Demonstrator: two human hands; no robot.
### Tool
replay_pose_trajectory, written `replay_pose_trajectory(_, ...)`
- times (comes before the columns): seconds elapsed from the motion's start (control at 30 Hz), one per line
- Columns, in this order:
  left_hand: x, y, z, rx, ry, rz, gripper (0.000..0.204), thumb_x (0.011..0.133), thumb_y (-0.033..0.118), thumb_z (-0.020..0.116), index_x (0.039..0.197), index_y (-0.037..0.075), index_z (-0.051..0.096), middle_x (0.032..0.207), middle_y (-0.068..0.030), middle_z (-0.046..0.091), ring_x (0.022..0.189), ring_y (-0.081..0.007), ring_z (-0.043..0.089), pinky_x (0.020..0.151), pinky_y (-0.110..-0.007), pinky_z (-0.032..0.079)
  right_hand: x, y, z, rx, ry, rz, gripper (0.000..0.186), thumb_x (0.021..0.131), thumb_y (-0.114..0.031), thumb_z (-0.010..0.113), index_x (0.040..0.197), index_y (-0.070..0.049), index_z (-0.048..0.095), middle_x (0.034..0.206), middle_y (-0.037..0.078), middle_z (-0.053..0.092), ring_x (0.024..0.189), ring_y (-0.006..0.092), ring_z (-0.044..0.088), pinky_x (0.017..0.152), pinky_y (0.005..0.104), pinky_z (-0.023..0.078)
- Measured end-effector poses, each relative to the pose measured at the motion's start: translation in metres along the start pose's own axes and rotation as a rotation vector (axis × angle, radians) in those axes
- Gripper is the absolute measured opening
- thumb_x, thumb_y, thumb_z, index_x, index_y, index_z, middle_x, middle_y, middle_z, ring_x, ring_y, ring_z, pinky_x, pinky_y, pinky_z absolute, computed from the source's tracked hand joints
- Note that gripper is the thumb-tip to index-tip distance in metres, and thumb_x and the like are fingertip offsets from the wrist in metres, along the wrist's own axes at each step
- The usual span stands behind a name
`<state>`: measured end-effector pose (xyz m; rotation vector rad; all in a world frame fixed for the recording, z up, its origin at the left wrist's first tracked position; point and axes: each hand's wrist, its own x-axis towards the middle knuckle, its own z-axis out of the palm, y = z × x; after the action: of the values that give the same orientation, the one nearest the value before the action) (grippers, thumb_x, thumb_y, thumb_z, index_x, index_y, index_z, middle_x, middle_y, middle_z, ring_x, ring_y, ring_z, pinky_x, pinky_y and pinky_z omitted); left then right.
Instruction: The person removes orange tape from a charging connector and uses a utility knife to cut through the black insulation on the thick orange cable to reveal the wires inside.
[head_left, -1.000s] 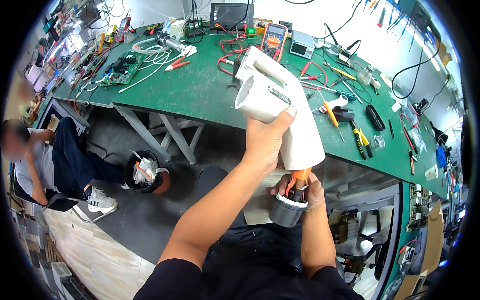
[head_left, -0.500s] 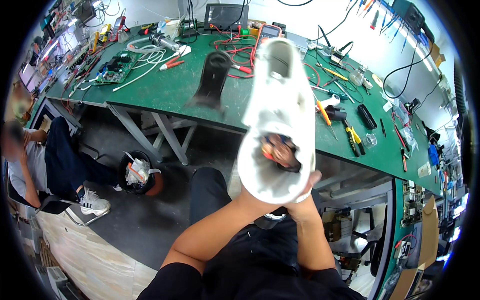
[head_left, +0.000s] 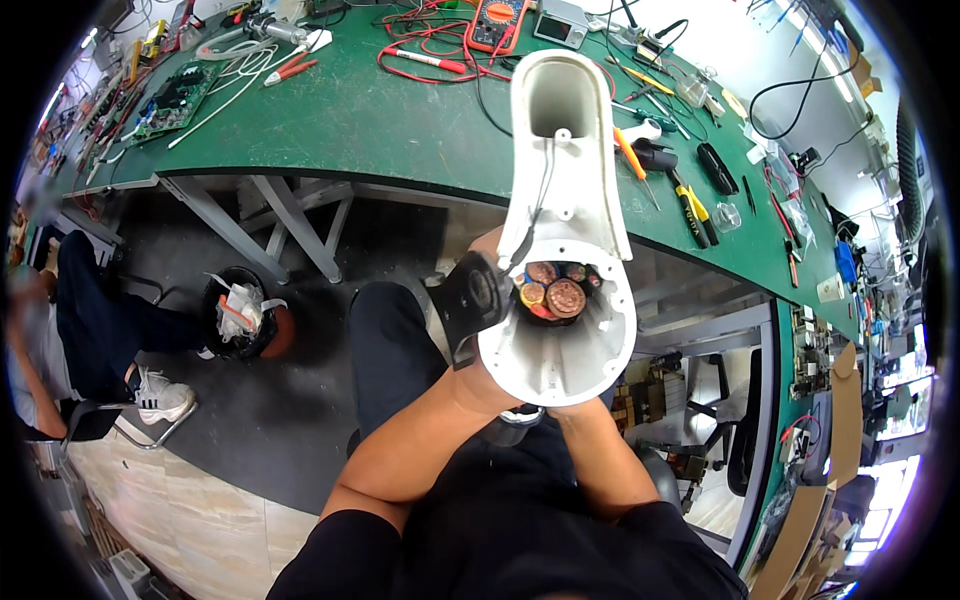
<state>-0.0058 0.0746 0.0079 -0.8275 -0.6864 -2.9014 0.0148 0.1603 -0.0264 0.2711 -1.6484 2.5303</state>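
A white plastic charging gun housing (head_left: 575,215) is held up in front of me, its round end toward me. Inside sits a thick cable's cut end (head_left: 562,298), showing several round copper conductors. A thin black wire runs along the housing's upper half. My left hand (head_left: 482,388) is closed round the housing's left and lower side, mostly hidden behind it. My right hand (head_left: 578,408) is closed under the lower rim, its fingers out of sight. A black plastic piece with a round end (head_left: 468,298) is against the housing's left side; what holds it is hidden.
The green bench (head_left: 400,125) carries an orange multimeter (head_left: 497,22), red-handled pliers (head_left: 291,70), a circuit board (head_left: 172,100), an orange screwdriver (head_left: 630,153) and yellow-black cutters (head_left: 692,210). A bin (head_left: 240,325) stands on the floor at left, near a seated person (head_left: 85,330).
The black piece has come from over the bench to the housing's left side. The housing has tilted, showing the conductors more plainly. The view has shifted downward and right.
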Motion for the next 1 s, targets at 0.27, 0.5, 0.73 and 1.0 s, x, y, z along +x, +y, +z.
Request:
replay_pose_trajectory(0.27,0.003,0.015,-0.002,0.398,0.040,0.041,0.042,0.081,0.015,0.073,0.116,-0.002,0.057,0.104,-0.0109,0.065,0.093,-0.0178,0.065,0.085,-0.032,0.053,-0.012,0.009,0.003,-0.050,-0.003,0.019,0.058,0.077,-0.003,0.071,0.130,-0.002,0.048,0.121,0.007,0.057,0.110,0.0185,0.056,0.092,0.0333,0.047)
replay_pose_trajectory(0.5,-0.013,0.011,-0.021,0.878,-0.048,0.288,0.071,0.070,0.013,0.084,0.129,-0.001,0.049,0.125,-0.0167,0.054,0.106,-0.0242,0.061,0.094,-0.035,0.048,-0.007,0.006,-0.004,0.009,-0.034,0.059,0.055,0.078,-0.003,0.069,0.129,-0.002,0.048,0.120,0.006,0.057,0.109,0.0184,0.056,0.091,0.0334,0.047)
replay_pose_trajectory(0.73,-0.026,0.026,-0.013,0.871,-0.016,-0.111,0.088,0.061,0.010,0.089,0.134,-0.002,0.041,0.127,-0.0154,0.051,0.113,-0.0222,0.058,0.097,-0.034,0.047,-0.011,0.005,-0.007,-0.031,-0.049,0.086,0.053,0.079,-0.003,0.068,0.129,-0.002,0.048,0.119,0.006,0.057,0.109,0.0184,0.056,0.090,0.0334,0.047)
replay_pose_trajectory(1.0,-0.016,0.025,-0.002,0.784,0.023,0.013,0.062,0.082,0.004,0.072,0.134,-0.002,0.038,0.123,-0.0163,0.056,0.112,-0.0214,0.059,0.098,-0.035,0.050,-0.041,0.031,0.006,-0.220,-0.016,0.068,0.051,0.080,-0.003,0.067,0.128,-0.002,0.048,0.118,0.006,0.057,0.108,0.0183,0.056,0.090,0.0334,0.047)
